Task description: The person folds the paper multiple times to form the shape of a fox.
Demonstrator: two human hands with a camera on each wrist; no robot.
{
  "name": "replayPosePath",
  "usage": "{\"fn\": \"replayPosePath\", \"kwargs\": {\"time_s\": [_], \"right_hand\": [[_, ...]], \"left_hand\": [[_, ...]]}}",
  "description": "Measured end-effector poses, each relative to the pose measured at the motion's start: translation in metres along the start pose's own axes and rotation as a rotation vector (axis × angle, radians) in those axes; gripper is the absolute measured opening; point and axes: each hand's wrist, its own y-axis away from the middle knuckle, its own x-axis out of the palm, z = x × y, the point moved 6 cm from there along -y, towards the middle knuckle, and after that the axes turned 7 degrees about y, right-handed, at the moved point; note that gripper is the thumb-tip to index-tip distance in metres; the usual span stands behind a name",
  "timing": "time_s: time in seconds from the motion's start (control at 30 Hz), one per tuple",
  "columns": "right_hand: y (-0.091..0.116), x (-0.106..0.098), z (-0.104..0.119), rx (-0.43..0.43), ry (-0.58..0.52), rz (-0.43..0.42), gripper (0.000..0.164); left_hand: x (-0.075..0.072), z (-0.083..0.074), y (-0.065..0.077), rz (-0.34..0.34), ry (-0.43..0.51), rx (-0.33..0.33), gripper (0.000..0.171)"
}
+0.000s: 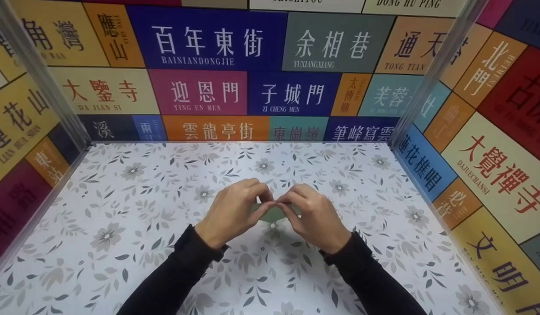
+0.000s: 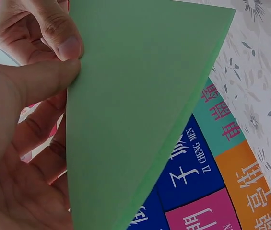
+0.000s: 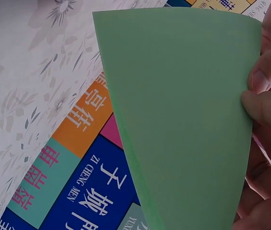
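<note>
A folded sheet of green paper (image 1: 273, 214) hangs between my two hands, in front of my body and above the table. My left hand (image 1: 237, 205) pinches its upper edge between thumb and curled fingers. Right beside it, my right hand (image 1: 315, 214) pinches the same edge, the fingertips of both hands nearly meeting. In the left wrist view the green paper (image 2: 130, 96) narrows downward, with a slanting side where a second layer shows. The right wrist view has the green paper (image 3: 178, 86) with a pointed upper corner and a slightly bowed top edge.
The table (image 1: 143, 262) has a white covering printed with grey flowers and leaves. Behind it stands a back wall (image 1: 208, 39) of coloured panels with lettering. Similar side walls rise at the left (image 1: 16, 118) and right (image 1: 492, 144), with clear strips along the corners.
</note>
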Motion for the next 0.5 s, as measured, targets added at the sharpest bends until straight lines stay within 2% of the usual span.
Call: {"fn": "replayPosePath", "kwargs": {"time_s": [0.27, 0.5], "right_hand": [[-0.0002, 0.0007, -0.0009, 0.009, -0.027, 0.008, 0.004], [0.0001, -0.001, -0.0024, 0.005, -0.043, 0.005, 0.004]], "left_hand": [[-0.0004, 0.0031, 0.0006, 0.021, 0.006, -0.021, 0.008], [-0.0019, 0.0027, -0.0002, 0.028, 0.011, -0.012, 0.008]]}}
